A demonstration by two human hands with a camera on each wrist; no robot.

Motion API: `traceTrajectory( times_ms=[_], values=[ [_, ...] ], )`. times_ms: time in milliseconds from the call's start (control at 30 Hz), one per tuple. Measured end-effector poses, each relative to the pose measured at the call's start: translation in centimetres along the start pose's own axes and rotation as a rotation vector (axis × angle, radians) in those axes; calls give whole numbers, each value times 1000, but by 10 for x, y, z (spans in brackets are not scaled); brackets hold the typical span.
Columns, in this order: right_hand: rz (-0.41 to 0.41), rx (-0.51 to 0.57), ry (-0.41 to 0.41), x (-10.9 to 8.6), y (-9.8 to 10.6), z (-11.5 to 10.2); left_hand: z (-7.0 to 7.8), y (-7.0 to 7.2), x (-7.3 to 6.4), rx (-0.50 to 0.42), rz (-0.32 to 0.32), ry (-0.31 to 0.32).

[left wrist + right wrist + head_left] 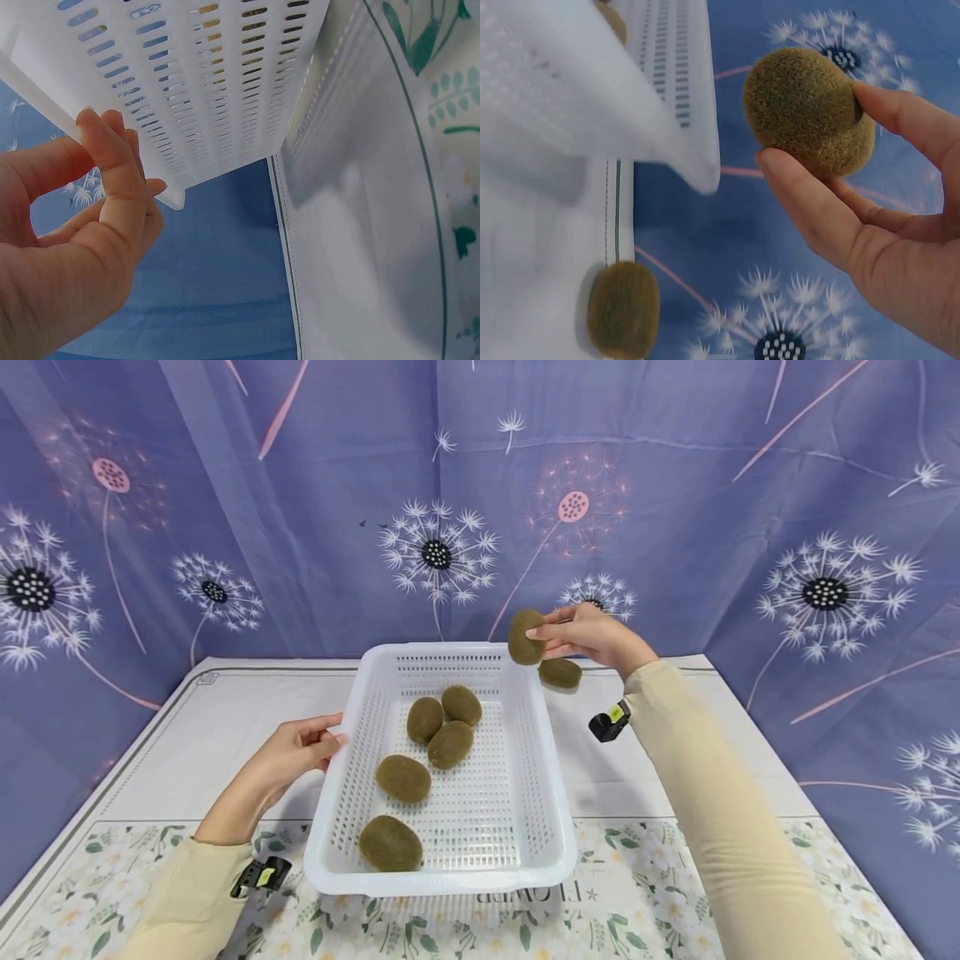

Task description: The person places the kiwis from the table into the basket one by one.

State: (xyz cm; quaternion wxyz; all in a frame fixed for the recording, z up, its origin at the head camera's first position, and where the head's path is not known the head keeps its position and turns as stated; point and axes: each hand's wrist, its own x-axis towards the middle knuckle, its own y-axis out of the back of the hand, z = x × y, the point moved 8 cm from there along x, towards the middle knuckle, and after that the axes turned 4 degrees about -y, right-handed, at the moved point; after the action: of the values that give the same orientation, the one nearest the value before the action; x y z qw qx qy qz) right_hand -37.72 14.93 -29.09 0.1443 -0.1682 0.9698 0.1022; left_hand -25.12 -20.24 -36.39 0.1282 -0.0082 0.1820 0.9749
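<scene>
A white perforated plastic basket point(555, 793) holds several brown, fuzzy kiwis, among them one kiwi point(390, 843) at its near left corner. At the basket's left rim, my left hand point(296, 752) grips the edge with curled fingers, seen from below in the left wrist view. Above the far right corner, my right hand point(588, 633) pinches a kiwi point(802, 112) between thumb and fingers, clear of the rim. Another kiwi point(560, 673) lies on the table just outside the basket, below the right hand.
The table has a white cloth point(255, 702) at the back and a floral cloth point(637, 893) with printed lettering in front. A blue dandelion-print curtain point(337, 485) hangs behind the table and along both sides. Each wrist wears a small black camera point(609, 722).
</scene>
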Motion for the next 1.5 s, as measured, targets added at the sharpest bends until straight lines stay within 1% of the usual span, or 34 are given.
traceTrajectory(
  times_ms=[100,233,333,533,767,867,1033,1100,1233,1300,1433,1500],
  values=[
    [-13,-36,-11,3,-13,-3,-1,0,0,11,4,1],
    [-38,-120,-29,6,-32,-5,-1,0,0,9,4,3],
    [-41,-187,-47,10,-43,-5,0,0,-1,2,1,2],
    [-16,-331,-85,16,-62,-1,1,0,-2,14,4,8],
    [14,-492,-148,22,-75,7,0,0,0,-1,4,-12],
    [4,-516,-188,24,-80,12,0,0,1,-5,4,-20],
    [-11,-520,-286,27,-89,23,-1,0,1,-3,3,-24],
    [-25,-546,-312,29,-92,27,0,0,2,2,3,-21],
    [-65,-621,-341,32,-97,33,0,0,2,8,4,-13],
    [-88,-640,-351,34,-101,36,0,0,2,5,3,-13],
    [-134,-610,-379,39,-108,44,0,0,2,-1,3,-12],
    [-173,-593,-370,39,-115,49,-1,0,2,-2,3,-10]
  ],
)
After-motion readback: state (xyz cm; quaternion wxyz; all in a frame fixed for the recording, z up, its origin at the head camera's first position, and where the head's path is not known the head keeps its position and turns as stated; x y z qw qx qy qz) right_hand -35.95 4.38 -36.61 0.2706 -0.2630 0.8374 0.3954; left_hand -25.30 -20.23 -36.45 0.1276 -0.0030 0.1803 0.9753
